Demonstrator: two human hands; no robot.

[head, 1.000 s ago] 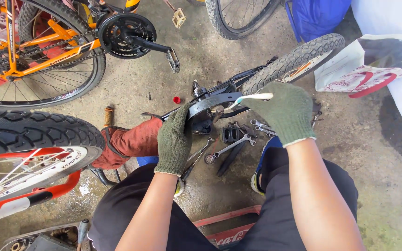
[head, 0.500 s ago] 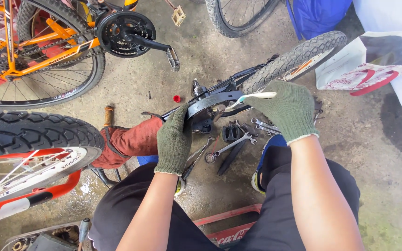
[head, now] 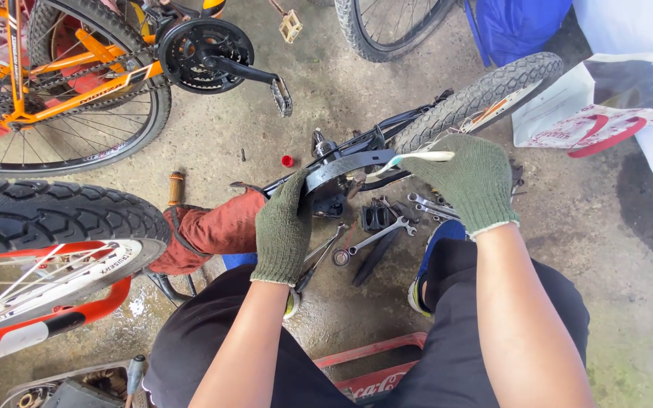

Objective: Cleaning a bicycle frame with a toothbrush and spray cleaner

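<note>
Gloves cover both hands. Left hand (head: 285, 230) is clamped on the black chain guard (head: 345, 166) of the small bike lying on the floor, mid-scene. Right hand (head: 471, 180) is closed around a white toothbrush (head: 417, 158) at the guard's right end. Risk, as judged: loose wrenches (head: 376, 236) underfoot could trip or roll; bristles may flick grit. Compared with a second ago, both hands sit almost unchanged.
</note>
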